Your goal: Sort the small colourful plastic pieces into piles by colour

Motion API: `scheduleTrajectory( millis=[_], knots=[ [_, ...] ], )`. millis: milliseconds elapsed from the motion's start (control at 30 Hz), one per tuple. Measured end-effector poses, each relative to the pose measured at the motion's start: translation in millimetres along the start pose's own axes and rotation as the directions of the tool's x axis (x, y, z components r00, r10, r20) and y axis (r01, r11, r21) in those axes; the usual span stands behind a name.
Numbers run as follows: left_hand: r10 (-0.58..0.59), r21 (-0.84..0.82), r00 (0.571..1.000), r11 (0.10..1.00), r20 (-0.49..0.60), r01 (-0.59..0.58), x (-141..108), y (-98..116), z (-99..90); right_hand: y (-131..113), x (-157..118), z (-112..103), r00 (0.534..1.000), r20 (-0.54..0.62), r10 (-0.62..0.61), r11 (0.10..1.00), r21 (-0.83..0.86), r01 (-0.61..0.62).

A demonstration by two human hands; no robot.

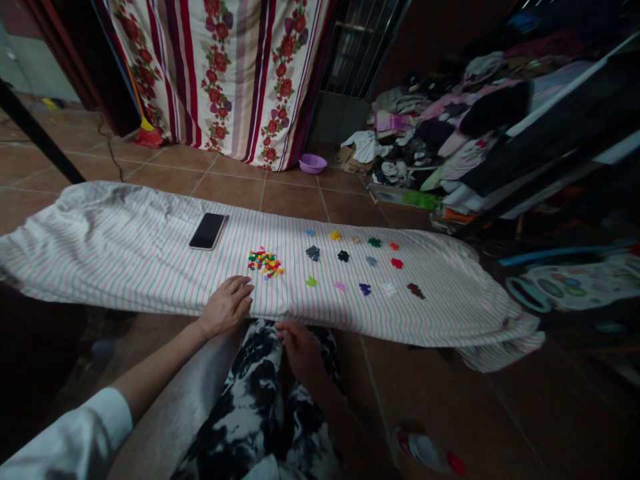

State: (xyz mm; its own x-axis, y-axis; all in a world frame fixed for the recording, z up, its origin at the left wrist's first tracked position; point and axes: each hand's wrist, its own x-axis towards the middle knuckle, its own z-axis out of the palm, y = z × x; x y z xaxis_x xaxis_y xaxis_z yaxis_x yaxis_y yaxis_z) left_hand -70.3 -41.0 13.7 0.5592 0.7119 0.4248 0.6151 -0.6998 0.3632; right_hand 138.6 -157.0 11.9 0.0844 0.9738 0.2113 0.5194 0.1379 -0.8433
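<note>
My left hand rests palm down on the striped cloth, its fingers laid out and holding nothing. Just beyond its fingertips lies a mixed pile of small coloured pieces, mostly red, yellow, green and orange. At the cloth's near edge, above my lap, my right hand is closed with fingertips together; what it holds, if anything, is hidden. To the right, small clusters sorted by colour lie in rows, among them a yellow cluster, a black cluster, a lime green cluster and a brown cluster.
A dark-screened phone lies on the cloth left of the pile. Beyond stand a floral curtain and a purple basin. Heaped clothes fill the back right. A bottle with a red cap lies on the floor.
</note>
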Motion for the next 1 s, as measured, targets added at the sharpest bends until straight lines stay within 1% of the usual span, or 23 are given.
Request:
scheduleTrajectory(
  millis=[100, 167, 267, 367, 533, 700, 867, 933, 1000],
  knots=[
    [0.013, 0.000, 0.999, 1.000, 0.049, -0.013, -2, 4, -0.2, 0, 34, -2, 0.985, -0.002, -0.170, 0.979, -0.111, 0.169],
    [0.039, 0.006, 0.997, 0.999, 0.062, -0.040, 2, 7, 3.3, 2, 55, -1, 0.974, 0.004, -0.228, 0.954, -0.197, 0.224],
    [0.075, 0.023, 0.994, 0.997, 0.081, -0.077, 10, 13, 11.8, 8, 80, 0, 0.973, 0.056, -0.225, 0.914, -0.335, 0.230],
    [0.060, 0.043, 0.995, 0.997, 0.083, -0.063, 18, 17, 20.1, 16, 94, 2, 0.972, 0.113, -0.204, 0.880, -0.413, 0.233],
    [0.025, 0.047, 0.998, 0.999, 0.065, -0.028, 26, 18, 30.9, 29, 104, 6, 0.962, 0.143, -0.232, 0.860, -0.431, 0.272],
    [0.015, 0.024, 1.000, 1.000, 0.024, -0.015, 36, 11, 38.2, 31, 119, 12, 0.940, 0.142, -0.309, 0.840, -0.423, 0.340],
    [0.053, -0.018, 0.999, 0.998, -0.014, -0.053, 49, 9, 34.4, 32, 134, 15, 0.910, 0.120, -0.396, 0.824, -0.390, 0.410],
    [0.031, -0.038, 0.998, 0.999, -0.054, -0.033, 50, 7, 31.3, 34, 137, 15, 0.908, 0.102, -0.406, 0.833, -0.366, 0.414],
    [-0.024, -0.048, 0.995, 0.999, -0.094, 0.019, 47, 3, 28.7, 36, 137, 17, 0.923, 0.046, -0.383, 0.855, -0.359, 0.373]
  ],
)
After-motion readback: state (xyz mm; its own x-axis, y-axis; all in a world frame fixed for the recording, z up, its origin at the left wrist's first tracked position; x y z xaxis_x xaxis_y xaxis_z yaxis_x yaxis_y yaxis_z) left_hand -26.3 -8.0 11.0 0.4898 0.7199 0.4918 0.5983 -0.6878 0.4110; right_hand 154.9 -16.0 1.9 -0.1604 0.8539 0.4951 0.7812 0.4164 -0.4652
